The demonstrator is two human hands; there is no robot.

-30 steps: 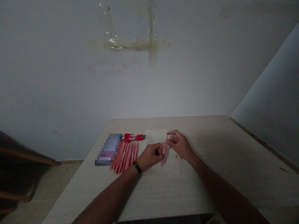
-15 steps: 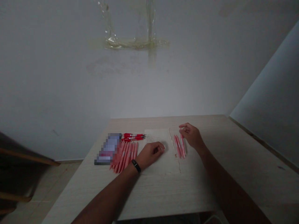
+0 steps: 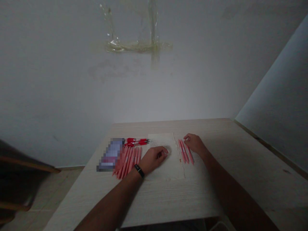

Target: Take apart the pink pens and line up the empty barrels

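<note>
The left hand (image 3: 154,157) rests on the paper (image 3: 168,170), grip curled; holding anything, I cannot tell. At its three o'clock, three pink pens (image 3: 185,154) lie beside the right hand (image 3: 195,144), grip loose and empty; a nudge could roll them.

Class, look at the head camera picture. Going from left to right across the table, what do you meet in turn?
Blurred packet → row of pink pens → left hand → three pink pens → right hand.
</note>
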